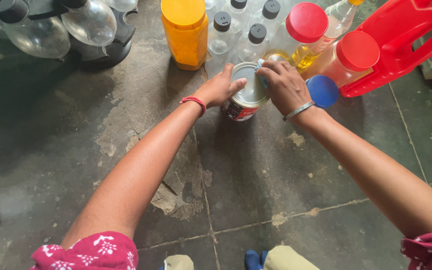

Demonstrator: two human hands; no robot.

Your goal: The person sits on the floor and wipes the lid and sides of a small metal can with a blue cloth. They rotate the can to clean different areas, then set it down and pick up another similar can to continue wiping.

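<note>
Tin can (246,95) with a silvery lid, standing upright on the cracked stone floor (126,130), roughly mid-frame and toward the top. Left hand (219,88) cupped against the can's left side, fingers curled around the rim, thumb lying on the lid's edge; red thread band (194,102) on that wrist. Right hand (286,86) resting over the can's right side, fingers bunched tight on a small pale blue thing (260,65) pressed at the far rim; too small to tell what it is. Metal bangle (298,110) on the right wrist.

Just right of the can, half hidden by the right hand, a round blue cap (322,91). Behind the can, a yellow jar (186,32) to the left, a cluster of clear bottles with black caps (248,35) straight behind, and two bottles with red caps (326,42) holding yellowish liquid to the right. Farther right of the can, a red plastic jug (401,37) lying tilted. Far left of the can, clear empty bottles (66,27) on a dark stand.
</note>
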